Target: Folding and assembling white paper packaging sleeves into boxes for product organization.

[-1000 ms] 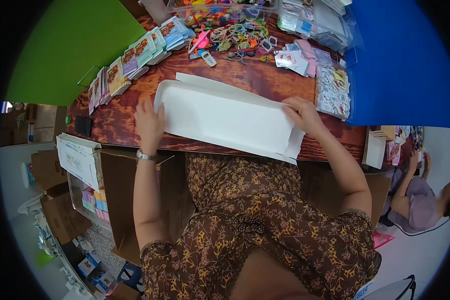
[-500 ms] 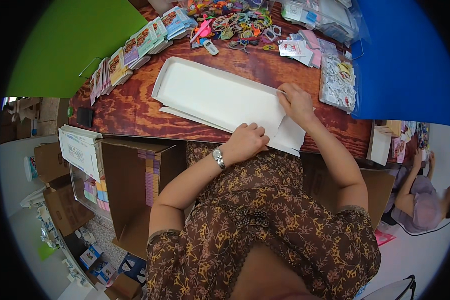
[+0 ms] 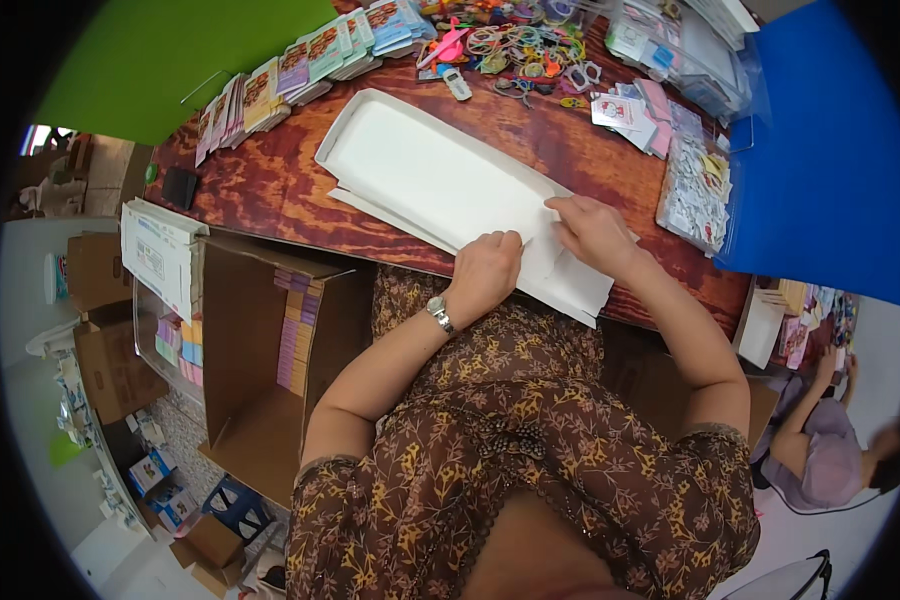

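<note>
We see both hands at the near edge of the desk (image 3: 270,190), working on a flat white cardboard box (image 3: 440,180) that lies slantwise across the dark wood, one end toward the far left, the other overhanging the near edge by our right side. The left hand (image 3: 485,275) rests palm down on the near right end of the box, fingers curled and pressed on a folded flap; its fingertips are tucked under the knuckles, so we cannot tell whether they pinch the card or only press it. A wristwatch (image 3: 440,315) sits on that wrist. The right hand (image 3: 592,232) lies just beside it, fingers bent and pinching the flap's edge (the thumb is hidden behind the fingers).

Along the far left edge runs a row of small colourful packets (image 3: 300,70), overlapped like tiles. At the far edge lies a heap of bright trinkets (image 3: 515,45), too small and tangled to sort. Near the right edge lies a clear bag of small pieces (image 3: 695,190), contents unreadable, and beyond it a blue board (image 3: 820,170), cut off by the rim. A green board (image 3: 170,55) fills the far left corner.

Below the desk stands an open brown carton (image 3: 260,400) holding a stack of thin packs. At the lower right, another person (image 3: 830,450) is partly cut off.
</note>
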A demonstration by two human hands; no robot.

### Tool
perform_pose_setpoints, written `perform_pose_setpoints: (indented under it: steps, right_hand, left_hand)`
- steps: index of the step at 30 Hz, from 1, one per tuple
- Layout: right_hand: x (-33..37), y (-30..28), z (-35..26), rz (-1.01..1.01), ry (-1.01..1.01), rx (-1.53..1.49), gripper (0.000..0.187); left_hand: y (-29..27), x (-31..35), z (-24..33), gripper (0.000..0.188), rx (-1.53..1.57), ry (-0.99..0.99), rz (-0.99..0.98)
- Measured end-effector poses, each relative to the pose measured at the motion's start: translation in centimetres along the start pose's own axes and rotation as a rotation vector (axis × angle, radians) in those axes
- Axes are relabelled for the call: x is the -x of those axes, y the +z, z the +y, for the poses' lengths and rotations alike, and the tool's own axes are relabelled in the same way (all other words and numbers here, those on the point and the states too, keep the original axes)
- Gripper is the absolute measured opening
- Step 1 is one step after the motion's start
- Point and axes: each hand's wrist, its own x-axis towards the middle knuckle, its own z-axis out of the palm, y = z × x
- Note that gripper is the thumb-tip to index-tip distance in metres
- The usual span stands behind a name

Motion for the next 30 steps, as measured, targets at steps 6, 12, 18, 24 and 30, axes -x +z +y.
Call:
perform_pose_setpoints:
  steps: [6, 12, 18, 24, 30]
  right_hand:
    - [-1.6, 1.8, 3.2, 0.001, -0.235, -0.047, 0.026]
    - [-4.1, 1.1, 1.0, -0.234, 0.476, -0.54, 0.02]
    - [-3.5, 1.6, 2.6, -0.015, -0.307, -0.184, 0.031]
    - [-1.6, 0.5, 2.3, 0.065, -0.082, -0.213, 0.029]
    - [0.0, 1.4, 1.5, -0.041, 0.245, 0.147, 0.032]
  left_hand:
    - [-0.1, -0.7, 0.2, 0.009, 0.07, -0.041, -0.003]
    - [0.5, -0.4, -0.4, 0.023, 0.023, 0.026, 0.018]
    - [0.2, -1.1, 0.3, 0.049, -0.093, 0.08, -0.04]
    - [0.8, -0.9, -0.2, 0.052, -0.103, 0.128, -0.044]
    - [0.6, -0.9, -0.2, 0.049, -0.098, 0.132, -0.021]
